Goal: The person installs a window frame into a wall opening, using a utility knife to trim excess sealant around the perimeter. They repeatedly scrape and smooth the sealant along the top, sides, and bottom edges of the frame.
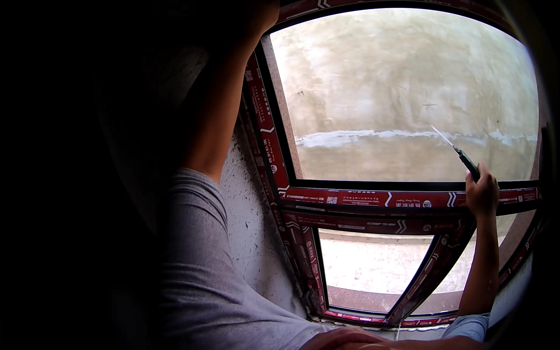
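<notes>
My right hand (483, 191) is closed around the dark green handle of a slim tool (468, 163). A thin pale shaft or blade runs from that handle up and to the left, in front of the large window pane (402, 76); whether its tip touches the glass I cannot tell. The hand itself is by the right part of the red-taped crossbar (367, 198). My left arm reaches up along the left side of the window. Only part of my left hand (263, 16) shows, in shadow by the frame's upper left corner, and its fingers are hidden.
Red printed protective film covers the window frame (273, 157). Below the crossbar are a smaller pane (373, 265) and a slanting frame bar (434, 274). A rough grey wall (248, 198) borders the window on the left. Behind the glass stands a stained wall with a white streak.
</notes>
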Action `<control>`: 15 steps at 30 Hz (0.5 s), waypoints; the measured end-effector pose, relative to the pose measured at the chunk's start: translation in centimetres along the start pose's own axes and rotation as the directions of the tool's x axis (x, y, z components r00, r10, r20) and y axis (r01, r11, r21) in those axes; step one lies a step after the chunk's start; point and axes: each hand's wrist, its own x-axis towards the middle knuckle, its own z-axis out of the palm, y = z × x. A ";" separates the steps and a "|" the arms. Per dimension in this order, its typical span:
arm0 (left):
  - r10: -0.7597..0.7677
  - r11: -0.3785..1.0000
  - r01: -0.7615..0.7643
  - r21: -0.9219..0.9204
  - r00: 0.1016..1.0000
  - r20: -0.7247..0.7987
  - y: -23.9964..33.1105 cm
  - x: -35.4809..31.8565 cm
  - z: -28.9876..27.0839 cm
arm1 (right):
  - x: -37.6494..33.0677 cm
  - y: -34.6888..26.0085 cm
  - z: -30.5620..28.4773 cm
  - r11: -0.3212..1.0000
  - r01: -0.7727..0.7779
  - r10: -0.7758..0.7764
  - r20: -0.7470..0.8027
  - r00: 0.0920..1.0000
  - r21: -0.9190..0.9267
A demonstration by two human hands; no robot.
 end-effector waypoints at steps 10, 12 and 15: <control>-0.232 0.918 0.171 -0.357 0.963 -0.134 1.1 0.3 0.5 | 0.0 2.2 1.4 0.998 -0.020 0.021 -0.019 1.000 0.062; -0.215 0.928 0.157 -0.338 0.966 -0.141 1.1 0.3 0.7 | 0.0 2.1 1.1 0.999 -0.005 0.007 -0.055 0.998 0.037; -0.214 0.920 0.120 -0.373 0.951 -0.223 1.1 0.6 0.7 | 0.5 1.9 0.1 0.998 -0.065 0.064 0.050 0.997 0.022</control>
